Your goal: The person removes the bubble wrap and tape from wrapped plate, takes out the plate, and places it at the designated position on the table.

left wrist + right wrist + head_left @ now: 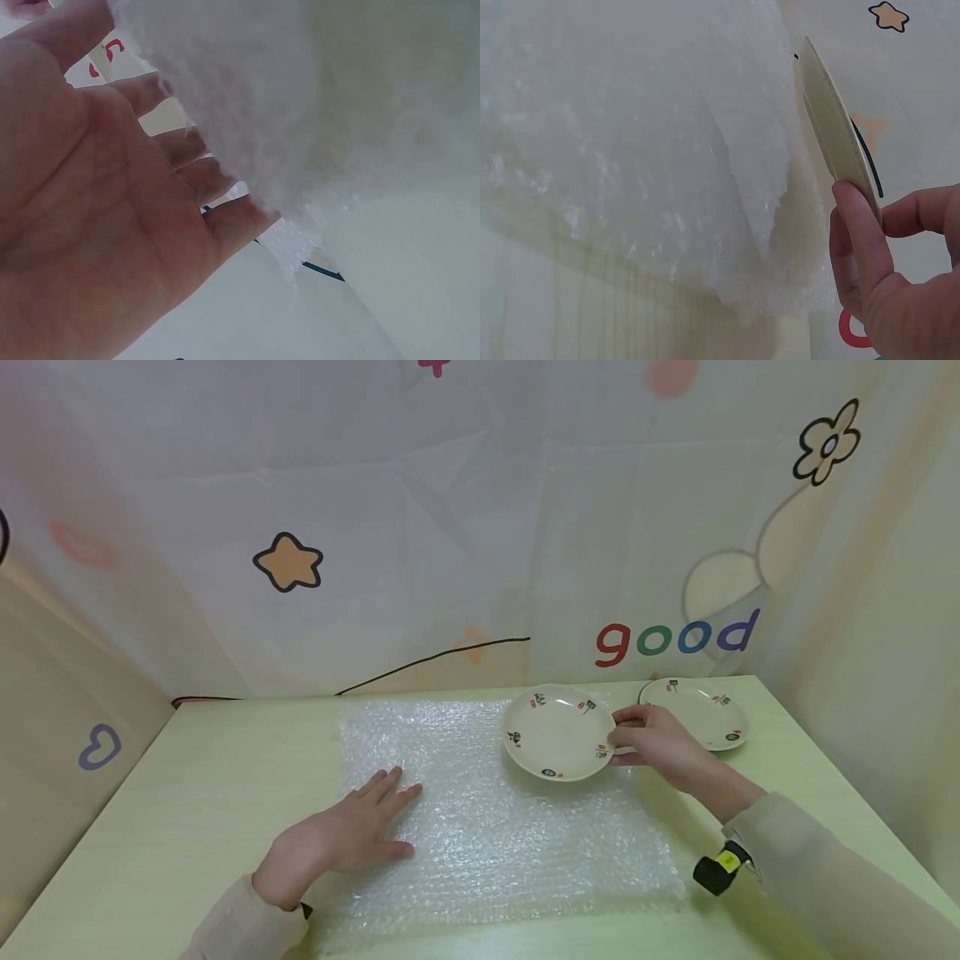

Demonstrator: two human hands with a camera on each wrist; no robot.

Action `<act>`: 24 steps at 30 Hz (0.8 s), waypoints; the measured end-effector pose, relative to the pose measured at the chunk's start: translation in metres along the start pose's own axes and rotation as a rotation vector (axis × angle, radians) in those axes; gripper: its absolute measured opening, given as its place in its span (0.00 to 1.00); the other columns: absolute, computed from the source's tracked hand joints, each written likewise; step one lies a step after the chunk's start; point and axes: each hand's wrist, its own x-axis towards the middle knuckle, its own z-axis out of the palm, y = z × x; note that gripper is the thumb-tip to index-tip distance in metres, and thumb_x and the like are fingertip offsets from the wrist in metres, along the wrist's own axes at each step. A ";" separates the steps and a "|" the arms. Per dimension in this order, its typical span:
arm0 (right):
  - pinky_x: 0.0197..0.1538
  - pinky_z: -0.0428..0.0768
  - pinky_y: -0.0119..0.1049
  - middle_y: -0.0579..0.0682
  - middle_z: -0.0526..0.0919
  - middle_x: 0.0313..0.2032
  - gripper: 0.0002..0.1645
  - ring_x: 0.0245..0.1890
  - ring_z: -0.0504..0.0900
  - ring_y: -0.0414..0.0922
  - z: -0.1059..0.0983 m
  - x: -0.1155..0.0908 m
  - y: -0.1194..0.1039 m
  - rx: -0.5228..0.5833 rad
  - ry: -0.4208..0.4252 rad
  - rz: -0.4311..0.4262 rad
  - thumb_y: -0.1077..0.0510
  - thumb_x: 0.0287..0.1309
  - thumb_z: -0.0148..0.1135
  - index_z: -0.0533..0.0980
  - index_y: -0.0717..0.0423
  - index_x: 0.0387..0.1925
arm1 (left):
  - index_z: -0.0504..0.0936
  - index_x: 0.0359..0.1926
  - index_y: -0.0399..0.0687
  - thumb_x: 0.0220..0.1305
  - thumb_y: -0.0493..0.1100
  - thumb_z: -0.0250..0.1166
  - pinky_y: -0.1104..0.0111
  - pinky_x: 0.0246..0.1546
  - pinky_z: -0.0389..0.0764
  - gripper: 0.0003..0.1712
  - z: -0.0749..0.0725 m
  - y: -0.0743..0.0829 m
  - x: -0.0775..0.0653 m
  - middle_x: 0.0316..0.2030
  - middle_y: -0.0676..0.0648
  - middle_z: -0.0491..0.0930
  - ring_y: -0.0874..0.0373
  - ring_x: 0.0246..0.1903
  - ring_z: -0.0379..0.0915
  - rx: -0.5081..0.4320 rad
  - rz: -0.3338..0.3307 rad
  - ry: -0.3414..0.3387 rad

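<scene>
My right hand (660, 745) pinches the right rim of a cream plate (558, 732) with small red and black motifs around its border. In the right wrist view the plate (840, 124) appears edge-on, thumb on one face and fingers on the other, raised over the bubble wrap (630, 135). The bubble wrap (480, 827) is spread across the table. On its left part lies my left hand (341, 839), fingers spread and straight. The left wrist view shows that palm (97, 195) beside the wrap's edge (225, 112).
A second matching plate (701, 714) lies at the table's back right, partly behind my right hand. The pale green table (187, 793) meets a printed curtain (420, 552) at its back edge. A black wrist camera (717, 870) sits on the right sleeve.
</scene>
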 end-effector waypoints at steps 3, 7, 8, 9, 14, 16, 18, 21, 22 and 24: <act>0.48 0.85 0.37 0.69 0.69 0.57 0.30 0.44 0.81 0.48 -0.007 -0.001 0.005 0.021 0.010 -0.006 0.65 0.71 0.55 0.59 0.79 0.66 | 0.57 0.79 0.41 0.71 0.55 0.67 0.37 0.72 0.51 0.46 0.000 0.000 0.000 0.78 0.28 0.43 0.32 0.77 0.37 0.008 0.000 0.002; 0.48 0.85 0.36 0.68 0.68 0.57 0.31 0.44 0.80 0.46 -0.014 -0.005 0.008 0.040 0.022 0.004 0.65 0.71 0.54 0.57 0.79 0.67 | 0.57 0.79 0.41 0.71 0.56 0.66 0.38 0.72 0.51 0.46 0.001 0.000 0.000 0.78 0.29 0.42 0.33 0.77 0.37 0.022 0.002 0.000; 0.48 0.85 0.35 0.69 0.68 0.58 0.31 0.44 0.80 0.45 -0.016 -0.007 0.009 0.043 0.025 0.008 0.65 0.72 0.54 0.57 0.79 0.67 | 0.57 0.80 0.41 0.71 0.56 0.66 0.38 0.72 0.51 0.46 0.001 0.000 0.000 0.79 0.29 0.42 0.33 0.77 0.36 0.027 0.003 -0.001; 0.49 0.85 0.35 0.69 0.68 0.58 0.32 0.44 0.80 0.44 -0.018 -0.008 0.009 0.047 0.032 0.014 0.65 0.72 0.54 0.56 0.79 0.68 | 0.57 0.80 0.41 0.71 0.56 0.66 0.37 0.71 0.51 0.47 0.001 -0.001 0.000 0.79 0.29 0.42 0.33 0.77 0.36 0.029 0.005 -0.002; 0.48 0.85 0.34 0.71 0.67 0.61 0.36 0.42 0.81 0.41 -0.030 -0.012 0.015 0.053 0.062 0.031 0.64 0.73 0.53 0.52 0.80 0.71 | 0.56 0.80 0.43 0.72 0.57 0.65 0.36 0.71 0.51 0.47 0.002 -0.003 0.000 0.79 0.30 0.41 0.34 0.78 0.35 0.037 0.000 -0.005; 0.48 0.85 0.33 0.72 0.66 0.61 0.36 0.41 0.81 0.39 -0.037 -0.014 0.017 0.052 0.069 0.034 0.64 0.74 0.53 0.51 0.80 0.72 | 0.55 0.80 0.43 0.72 0.57 0.64 0.36 0.71 0.51 0.47 0.002 -0.003 0.000 0.79 0.31 0.41 0.34 0.78 0.35 0.037 -0.006 -0.009; 0.47 0.85 0.33 0.73 0.65 0.63 0.37 0.41 0.81 0.39 -0.043 -0.015 0.018 0.055 0.075 0.041 0.63 0.75 0.53 0.50 0.80 0.72 | 0.55 0.81 0.43 0.72 0.57 0.64 0.37 0.71 0.51 0.46 0.001 -0.003 -0.001 0.79 0.31 0.41 0.34 0.78 0.35 0.036 -0.010 -0.011; 0.47 0.85 0.33 0.74 0.63 0.64 0.38 0.40 0.81 0.38 -0.053 -0.017 0.021 0.063 0.093 0.054 0.63 0.75 0.52 0.48 0.81 0.73 | 0.55 0.80 0.43 0.72 0.56 0.64 0.36 0.71 0.51 0.46 0.000 -0.002 -0.001 0.79 0.31 0.41 0.34 0.78 0.35 0.037 -0.010 -0.013; 0.47 0.85 0.33 0.75 0.62 0.64 0.38 0.39 0.81 0.37 -0.056 -0.017 0.022 0.067 0.098 0.056 0.63 0.75 0.52 0.48 0.81 0.73 | 0.55 0.80 0.43 0.72 0.56 0.64 0.36 0.71 0.51 0.46 0.000 -0.002 -0.001 0.79 0.31 0.41 0.34 0.78 0.35 0.037 -0.010 -0.013; 0.47 0.85 0.32 0.74 0.62 0.64 0.38 0.39 0.81 0.36 -0.061 -0.019 0.024 0.077 0.110 0.060 0.64 0.75 0.52 0.46 0.82 0.73 | 0.55 0.80 0.43 0.73 0.56 0.64 0.36 0.71 0.52 0.46 0.000 -0.002 -0.002 0.79 0.31 0.41 0.34 0.78 0.35 0.037 -0.010 -0.014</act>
